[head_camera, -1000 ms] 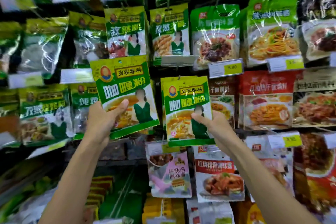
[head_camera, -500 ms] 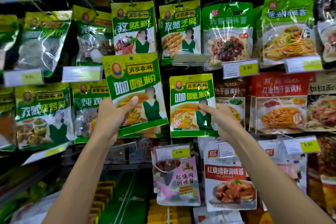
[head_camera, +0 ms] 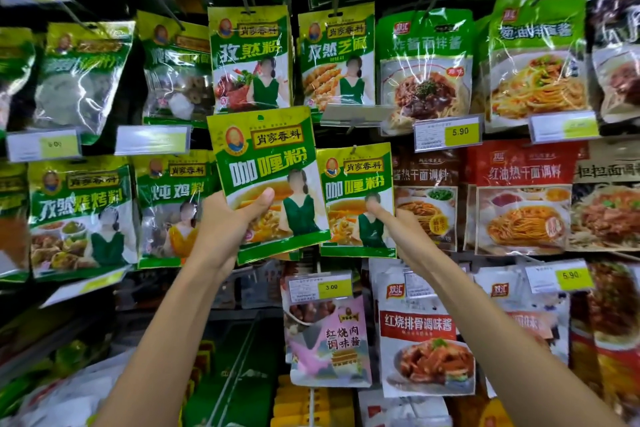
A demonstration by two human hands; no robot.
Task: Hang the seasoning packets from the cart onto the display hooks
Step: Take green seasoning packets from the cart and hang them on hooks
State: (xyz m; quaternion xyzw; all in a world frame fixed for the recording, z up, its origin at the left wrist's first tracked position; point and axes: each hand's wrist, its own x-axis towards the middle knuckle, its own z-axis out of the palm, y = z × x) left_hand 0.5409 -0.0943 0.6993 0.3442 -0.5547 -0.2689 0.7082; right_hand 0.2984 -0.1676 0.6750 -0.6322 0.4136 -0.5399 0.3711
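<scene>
Curry packet [head_camera: 266,163], pinched thumb-in-front by left hand [head_camera: 225,229], sits further toward 3 o'clock than a moment ago, overlapping hung twin packet [head_camera: 360,191] pinched steady by right hand [head_camera: 401,236]; hooking likely next.

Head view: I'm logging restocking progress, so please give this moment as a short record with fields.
left hand: grips the held packet, thumb on its front
held packet: green curry powder, tilted, not on any hook, its lower right corner in front of the hung packet
right hand: pinches the hung packet's lower part, thumb on the front
hung packet: same kind, upright, top on a hook
task state: held packet not yet hung
</scene>
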